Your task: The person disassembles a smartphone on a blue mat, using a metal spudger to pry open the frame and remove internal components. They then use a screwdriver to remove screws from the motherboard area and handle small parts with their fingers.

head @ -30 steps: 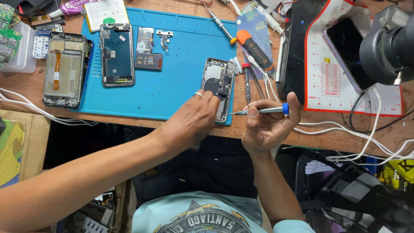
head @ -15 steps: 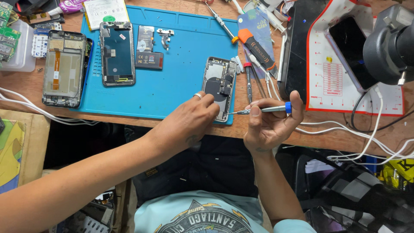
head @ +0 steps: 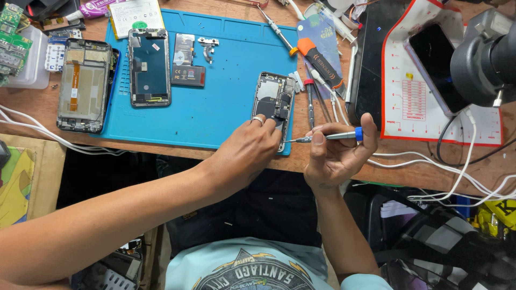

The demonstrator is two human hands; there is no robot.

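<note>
Wooden bench [head: 215,156], pretty cluttered, with a big blue silicone repair mat [head: 215,102] laid across the middle of it. I'll place everything off that mat.

At the mat's near right corner lies an opened-up phone body with its back off [head: 274,107], the dark boards and metal shields inside showing. The left hand [head: 250,147] rests on the phone's lower end, fingers pressed down on it and a ring on one of them, so it's steadying rather than gripping. The right hand [head: 336,153] sits just off the mat's right edge, closed around a slim silver precision screwdriver with a blue end cap [head: 328,136]. The tip points left and stops right at the phone's edge; I can't tell if it's actually in a screw.

How far along: I'd say mid-teardown. The phone is already open and bits are out: on the mat's far left there's a separated display panel [head: 149,67], next to it a small dark flat module [head: 188,75] and a little metal bracket [head: 207,45]. Another stripped phone frame with an orange flex strip [head: 83,86] hangs off the mat's left edge. Boards are still inside the body, so there's plenty left.

Right of the mat: an orange-handled screwdriver [head: 320,62], a few thin tools, white cables [head: 457,172].
</note>
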